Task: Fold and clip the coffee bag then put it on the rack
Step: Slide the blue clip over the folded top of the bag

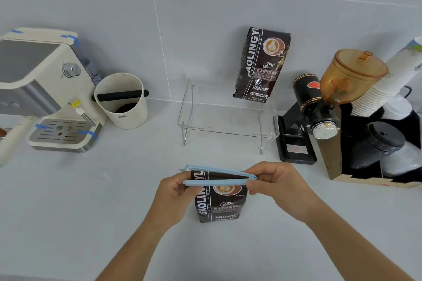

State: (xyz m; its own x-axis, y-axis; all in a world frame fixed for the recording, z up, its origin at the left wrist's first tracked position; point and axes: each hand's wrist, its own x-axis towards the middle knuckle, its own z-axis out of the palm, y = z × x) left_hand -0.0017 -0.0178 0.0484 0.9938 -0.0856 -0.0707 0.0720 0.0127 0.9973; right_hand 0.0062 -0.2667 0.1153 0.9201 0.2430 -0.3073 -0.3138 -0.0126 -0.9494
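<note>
A dark brown coffee bag (220, 205) stands upright on the white counter near me. A long light-blue clip (217, 182) straddles its folded top, its two arms apart at the left end and joined at the right. My left hand (175, 191) pinches the clip's spread left end and the bag's corner. My right hand (276, 183) pinches the hinged right end. Behind stands a clear acrylic rack (228, 132), with a second coffee bag (260, 64) upright on its back right, leaning on the wall.
An espresso machine (45, 89) stands at the left, with a white knock box (122, 101) beside it. To the right of the rack are a black grinder with an amber hopper (324, 102) and a box holding stacked paper cups and black lids (376, 143).
</note>
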